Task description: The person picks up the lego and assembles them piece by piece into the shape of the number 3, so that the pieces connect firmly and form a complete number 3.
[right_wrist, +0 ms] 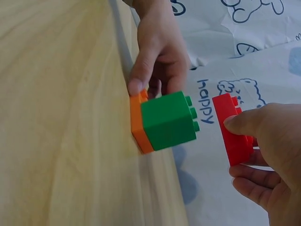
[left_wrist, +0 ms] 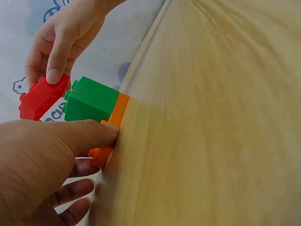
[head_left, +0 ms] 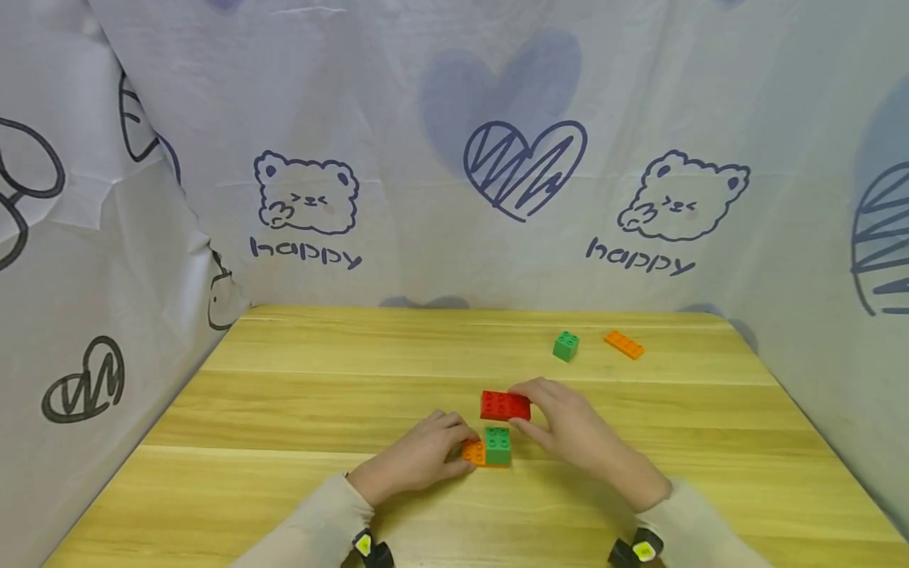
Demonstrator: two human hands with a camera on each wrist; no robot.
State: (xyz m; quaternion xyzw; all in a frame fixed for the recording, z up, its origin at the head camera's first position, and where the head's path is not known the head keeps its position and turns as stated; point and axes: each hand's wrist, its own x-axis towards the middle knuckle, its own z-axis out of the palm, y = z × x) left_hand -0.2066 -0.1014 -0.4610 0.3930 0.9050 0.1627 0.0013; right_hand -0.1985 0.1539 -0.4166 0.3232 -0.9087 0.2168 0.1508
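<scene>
A flat orange brick (head_left: 473, 452) lies on the table with a tall green brick (head_left: 498, 446) standing on its right end. My left hand (head_left: 426, 456) pinches the orange brick's left end between thumb and fingers, as the left wrist view shows. Above and just behind the green brick, my right hand (head_left: 568, 422) holds a red brick (head_left: 495, 405) by its right end, studs up. In the right wrist view a gap shows between the red brick (right_wrist: 230, 129) and the studs of the green brick (right_wrist: 168, 117).
Farther back on the wooden table (head_left: 319, 379) stand another green brick (head_left: 566, 346) and a flat orange brick (head_left: 624, 344), side by side and apart. A white cloth (head_left: 412, 237) with drawn bears and hearts hangs behind the table and at both sides.
</scene>
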